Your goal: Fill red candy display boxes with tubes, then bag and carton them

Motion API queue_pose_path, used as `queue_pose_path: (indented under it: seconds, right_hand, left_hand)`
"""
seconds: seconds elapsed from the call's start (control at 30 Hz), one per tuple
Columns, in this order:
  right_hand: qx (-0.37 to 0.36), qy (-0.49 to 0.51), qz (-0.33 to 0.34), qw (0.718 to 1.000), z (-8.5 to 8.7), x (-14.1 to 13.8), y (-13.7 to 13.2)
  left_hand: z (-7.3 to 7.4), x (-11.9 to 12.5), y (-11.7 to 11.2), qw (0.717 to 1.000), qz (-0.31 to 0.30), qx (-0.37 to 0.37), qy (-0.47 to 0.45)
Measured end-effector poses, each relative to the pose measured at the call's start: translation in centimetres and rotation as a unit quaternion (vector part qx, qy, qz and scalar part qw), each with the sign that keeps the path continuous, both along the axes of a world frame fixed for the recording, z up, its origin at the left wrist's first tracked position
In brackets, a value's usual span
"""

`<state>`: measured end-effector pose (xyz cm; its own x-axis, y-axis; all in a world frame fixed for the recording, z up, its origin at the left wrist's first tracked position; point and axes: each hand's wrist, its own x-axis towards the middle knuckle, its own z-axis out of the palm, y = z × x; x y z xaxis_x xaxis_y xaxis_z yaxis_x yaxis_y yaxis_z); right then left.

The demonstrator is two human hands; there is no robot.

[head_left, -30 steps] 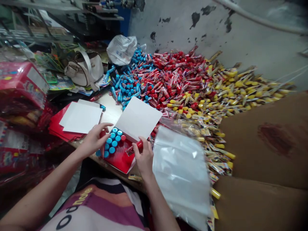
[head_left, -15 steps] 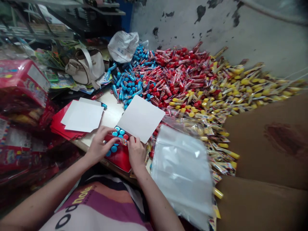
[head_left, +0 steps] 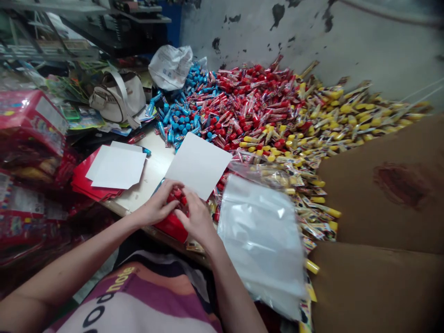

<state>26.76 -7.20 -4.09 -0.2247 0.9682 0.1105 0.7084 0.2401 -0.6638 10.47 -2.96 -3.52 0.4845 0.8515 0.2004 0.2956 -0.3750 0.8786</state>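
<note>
In front of me is a red box (head_left: 175, 228) with its white lid flap (head_left: 197, 162) raised. Several small red-capped tubes (head_left: 178, 198) stand at its opening, between my two hands. My left hand (head_left: 157, 206) curls its fingers around them from the left. From the right, my right hand (head_left: 198, 221) closes on the same group, thumb towards the left thumb. The fingers hide most of the tubes and the box's inside.
Loose blue-capped tubes (head_left: 178, 118), red ones (head_left: 253, 99) and yellow ones (head_left: 347, 108) heap against the wall. Clear plastic bags (head_left: 260, 240) lie right, beside cardboard (head_left: 378, 286). White-and-red flat boxes (head_left: 116, 164) lie left. A handbag (head_left: 121, 99) sits behind.
Both hands have come closer together over the box. A tube held crosswise between them no longer shows, and red caps now fill the gap where blue caps showed.
</note>
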Motion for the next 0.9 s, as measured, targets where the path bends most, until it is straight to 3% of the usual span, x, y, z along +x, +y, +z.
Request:
queue_pose_path:
  seconds: [0.1,0.17,0.27,0.33,0.4,0.5,0.57,0.7,0.9]
  right_hand:
    - [-0.012,0.004,0.030,0.999,0.3,-0.3,0.2]
    - [-0.018,0.016,0.010,1.000,-0.2,0.0,-0.1]
    - [0.004,0.038,-0.115,0.993,-2.2,0.7,-1.0]
    - [0.037,0.050,-0.220,0.974,-3.9,0.8,-1.6]
    - [0.065,0.043,-0.264,0.961,-5.6,0.4,-1.9]
    - [0.085,-0.025,-0.225,0.970,-7.9,-1.0,-1.9]
    - [0.086,-0.088,-0.193,0.973,-8.9,-2.0,-1.7]
    - [0.090,-0.157,-0.163,0.970,-9.9,-3.0,-0.9]
    - [0.072,-0.207,-0.113,0.969,-9.2,-2.5,-0.1]
  left_hand:
    - [0.1,0.8,-0.5,0.999,-0.001,-0.022,-0.030]
    - [-0.2,0.2,-0.4,0.996,0.022,-0.057,-0.058]
    - [-1.7,-2.4,0.0,0.983,0.134,-0.096,-0.075]
    - [-3.6,-4.5,0.1,0.965,0.227,-0.121,-0.055]
    - [-5.7,-6.1,-0.3,0.941,0.278,-0.186,-0.042]
    - [-8.0,-6.9,-1.5,0.911,0.274,-0.301,-0.068]
    - [-8.5,-6.7,-2.3,0.902,0.258,-0.333,-0.091]
    - [-8.4,-6.0,-3.1,0.906,0.250,-0.327,-0.103]
    - [-9.3,-4.9,-4.1,0.912,0.244,-0.312,-0.104]
